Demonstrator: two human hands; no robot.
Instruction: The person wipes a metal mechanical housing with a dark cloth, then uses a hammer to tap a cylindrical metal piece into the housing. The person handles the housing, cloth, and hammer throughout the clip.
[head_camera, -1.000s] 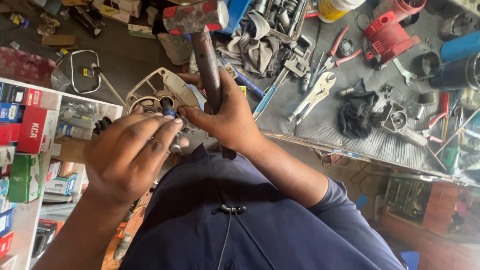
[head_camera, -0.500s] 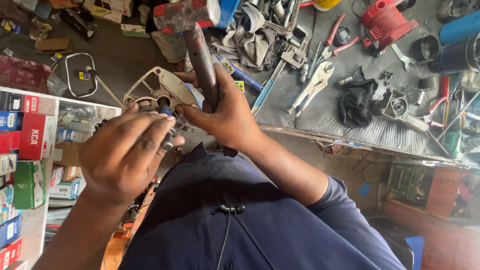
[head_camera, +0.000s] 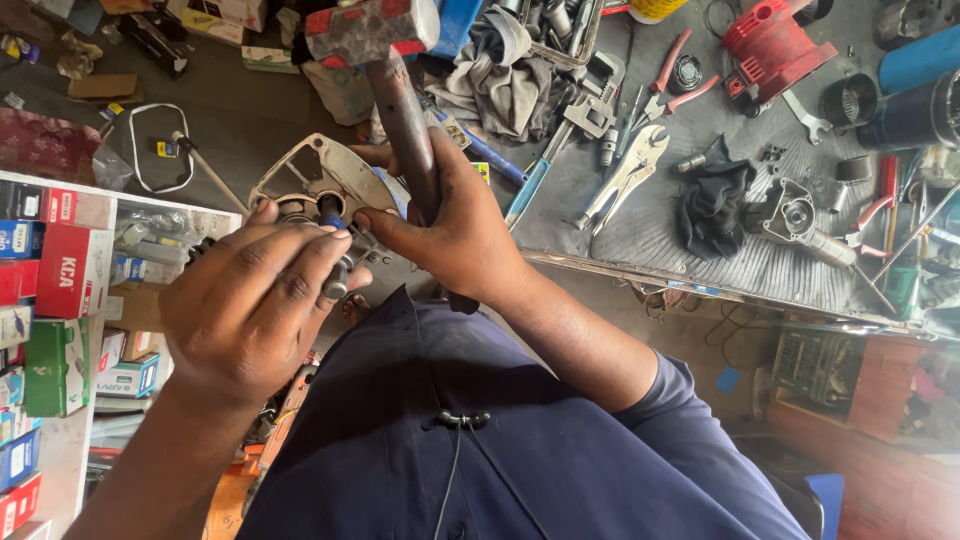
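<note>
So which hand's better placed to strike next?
Right, likely: right hand grips the hammer, head raised; left hand steadies the small tool on the metal housing.

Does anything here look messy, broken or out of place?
Yes. The hammer in the right hand has red paint chipped off its head. On the bench, pliers, a wrench and rags lie jumbled together. The left hand pinches a small blue-handled tool against a pale metal plate.

A grey workbench (head_camera: 640, 235) carries pliers (head_camera: 632, 172), a black rag (head_camera: 712, 205) and a red tool housing (head_camera: 772, 45).
</note>
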